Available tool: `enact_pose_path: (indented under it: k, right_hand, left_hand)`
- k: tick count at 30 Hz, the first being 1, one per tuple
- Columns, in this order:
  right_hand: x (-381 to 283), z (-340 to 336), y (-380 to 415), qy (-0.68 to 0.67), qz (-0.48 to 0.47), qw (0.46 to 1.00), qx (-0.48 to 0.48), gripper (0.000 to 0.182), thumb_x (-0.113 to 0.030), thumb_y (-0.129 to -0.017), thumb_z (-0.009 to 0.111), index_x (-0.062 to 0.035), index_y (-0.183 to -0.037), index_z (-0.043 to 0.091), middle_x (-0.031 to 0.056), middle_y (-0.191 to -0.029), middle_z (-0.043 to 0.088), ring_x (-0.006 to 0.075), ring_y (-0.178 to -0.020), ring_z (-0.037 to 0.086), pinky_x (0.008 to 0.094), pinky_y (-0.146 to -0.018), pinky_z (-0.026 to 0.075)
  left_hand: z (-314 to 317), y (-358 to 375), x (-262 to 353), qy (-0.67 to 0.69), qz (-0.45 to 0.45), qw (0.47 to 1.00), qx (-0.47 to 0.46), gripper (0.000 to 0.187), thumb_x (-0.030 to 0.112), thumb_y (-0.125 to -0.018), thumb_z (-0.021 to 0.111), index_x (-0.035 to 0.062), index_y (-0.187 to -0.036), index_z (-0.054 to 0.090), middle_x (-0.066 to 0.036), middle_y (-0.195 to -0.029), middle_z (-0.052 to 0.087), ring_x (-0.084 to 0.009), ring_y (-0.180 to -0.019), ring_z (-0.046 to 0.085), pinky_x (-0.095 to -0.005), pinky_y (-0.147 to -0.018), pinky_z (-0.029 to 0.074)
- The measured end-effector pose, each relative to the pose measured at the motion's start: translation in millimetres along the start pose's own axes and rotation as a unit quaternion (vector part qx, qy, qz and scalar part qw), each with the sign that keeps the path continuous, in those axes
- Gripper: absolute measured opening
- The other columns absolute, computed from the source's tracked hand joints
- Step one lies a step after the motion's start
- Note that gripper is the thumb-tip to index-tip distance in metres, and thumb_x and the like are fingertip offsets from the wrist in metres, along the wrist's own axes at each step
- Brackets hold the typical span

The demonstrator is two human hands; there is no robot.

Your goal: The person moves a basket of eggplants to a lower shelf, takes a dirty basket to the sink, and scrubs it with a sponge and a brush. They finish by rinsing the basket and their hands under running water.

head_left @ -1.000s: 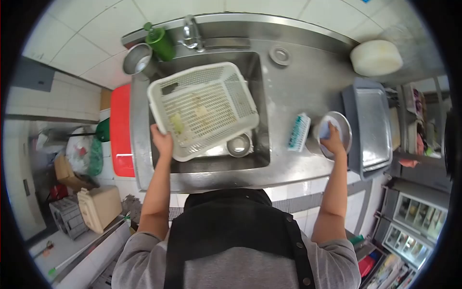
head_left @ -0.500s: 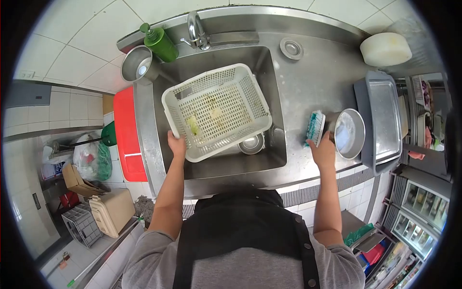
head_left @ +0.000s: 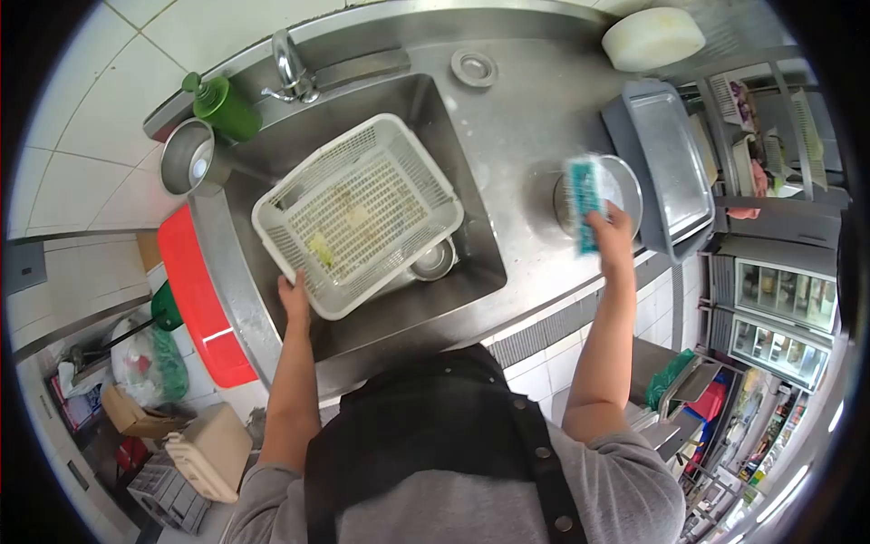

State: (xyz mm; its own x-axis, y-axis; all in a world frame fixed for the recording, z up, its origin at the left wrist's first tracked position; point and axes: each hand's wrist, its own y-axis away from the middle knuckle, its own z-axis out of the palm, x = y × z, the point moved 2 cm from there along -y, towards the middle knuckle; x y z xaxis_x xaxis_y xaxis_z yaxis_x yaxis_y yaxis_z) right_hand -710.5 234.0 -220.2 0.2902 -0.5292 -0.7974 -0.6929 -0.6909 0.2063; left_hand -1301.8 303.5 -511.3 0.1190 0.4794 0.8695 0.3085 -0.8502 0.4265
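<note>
In the steel sink (head_left: 399, 319) a white perforated basket (head_left: 362, 218) sits tilted, with yellowish-green scraps on its bottom. My left hand (head_left: 294, 297) grips the basket's rim at its lower left side. My right hand (head_left: 613, 238) is closed on a brush (head_left: 584, 204) with green and white bristles, held over a round metal bowl (head_left: 625, 192) on the steel counter. The brush hides part of the bowl. A small metal bowl or strainer (head_left: 433, 260) shows in the sink at the basket's lower right edge.
Behind the sink stand a faucet (head_left: 292, 72) and a green pump bottle (head_left: 222, 107), beside a metal pot (head_left: 188, 156). A small metal dish (head_left: 474, 68) lies on the counter. Grey tubs (head_left: 671, 168) and a white round block (head_left: 652, 39) are at the right.
My right hand has lifted the brush off the counter and brought it over the bowl. The view has turned and shifted to the right. My left hand remains on the basket.
</note>
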Motion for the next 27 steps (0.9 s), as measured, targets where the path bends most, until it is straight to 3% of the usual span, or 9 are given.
enact_pose_path:
  k: [3,7,11,14,17,20,23,24,27]
  right_hand:
    - [-26,-66,-15,0.234,-0.030,0.963,0.132,0.032,-0.020,-0.074,0.072,0.0056,-0.094,0.069,0.0177,-0.080,0.070,0.0244,-0.070,0.066,0.0375,-0.064,0.050]
    - [20,-63,-71,0.442,0.046,0.895,0.040,0.058,-0.031,-0.073,0.075,0.0108,-0.112,0.062,0.0281,-0.108,0.068,0.0390,-0.102,0.067,0.0437,-0.086,0.052]
    - [85,-15,-125,0.342,0.056,0.938,0.005,0.058,-0.030,-0.075,0.073,0.0116,-0.112,0.060,0.0250,-0.104,0.069,0.0357,-0.100,0.068,0.0429,-0.081,0.052]
    - [156,-8,-163,0.245,0.171,0.952,-0.066,0.058,-0.020,-0.078,0.065,0.0113,-0.125,0.056,0.0219,-0.111,0.066,0.0318,-0.101,0.064,0.0435,-0.084,0.050]
    - [152,-9,-159,0.129,0.174,0.974,-0.064,0.066,-0.023,-0.074,0.072,0.0172,-0.123,0.054,0.0251,-0.116,0.064,0.0331,-0.111,0.061,0.0407,-0.091,0.047]
    - [147,-24,-158,0.177,0.173,0.964,-0.101,0.060,-0.030,-0.074,0.076,0.0092,-0.118,0.063,0.0171,-0.112,0.066,0.0263,-0.104,0.061,0.0408,-0.084,0.048]
    - [66,-44,-124,0.171,0.137,0.974,-0.060,0.059,-0.034,-0.072,0.081,0.0037,-0.115,0.067,0.0126,-0.105,0.068,0.0227,-0.092,0.064,0.0369,-0.080,0.049]
    - [48,-55,-126,0.195,0.154,0.968,-0.039,0.065,-0.034,-0.072,0.082,0.0014,-0.123,0.063,0.0136,-0.112,0.067,0.0215,-0.100,0.063,0.0373,-0.087,0.048]
    - [-53,-28,-68,0.134,-0.004,0.991,-0.024,0.070,-0.033,-0.083,0.074,-0.0002,-0.140,0.048,0.0133,-0.125,0.061,0.0221,-0.110,0.058,0.0342,-0.097,0.043]
  left_hand:
    - [0,6,4,0.043,-0.070,0.996,-0.039,0.052,0.037,-0.095,0.066,-0.0031,-0.125,0.052,-0.016,-0.121,0.062,-0.0236,-0.109,0.060,-0.0353,-0.094,0.047]
    - [1,16,-4,0.074,-0.098,0.991,-0.046,0.060,0.045,-0.095,0.064,-0.0027,-0.128,0.050,-0.016,-0.124,0.060,-0.0243,-0.112,0.059,-0.0357,-0.096,0.046]
    - [0,28,1,0.098,-0.140,0.985,-0.025,0.060,0.051,-0.096,0.060,-0.0012,-0.125,0.050,-0.014,-0.119,0.061,-0.0221,-0.109,0.059,-0.0345,-0.094,0.046]
    - [1,36,10,0.116,-0.160,0.980,-0.025,0.059,0.052,-0.096,0.058,-0.0003,-0.122,0.051,-0.012,-0.116,0.061,-0.0207,-0.107,0.058,-0.0337,-0.093,0.046]
    - [1,36,9,0.128,-0.168,0.977,-0.017,0.058,0.052,-0.096,0.058,0.0001,-0.121,0.052,-0.011,-0.114,0.062,-0.0201,-0.106,0.059,-0.0329,-0.093,0.046]
    - [4,29,1,0.162,-0.167,0.972,-0.016,0.058,0.052,-0.096,0.059,0.0003,-0.121,0.052,-0.010,-0.114,0.062,-0.0200,-0.106,0.059,-0.0323,-0.093,0.046]
    - [3,26,1,0.174,-0.163,0.971,-0.003,0.059,0.048,-0.094,0.064,-0.0013,-0.123,0.053,-0.012,-0.118,0.060,-0.0208,-0.107,0.058,-0.0330,-0.095,0.046]
    - [2,20,-4,0.164,-0.160,0.973,0.008,0.060,0.047,-0.094,0.065,-0.0020,-0.125,0.052,-0.013,-0.118,0.060,-0.0213,-0.107,0.059,-0.0334,-0.095,0.046]
    - [6,15,7,0.156,-0.144,0.977,0.018,0.061,0.042,-0.093,0.067,-0.0032,-0.129,0.049,-0.014,-0.118,0.060,-0.0224,-0.107,0.059,-0.0345,-0.095,0.047]
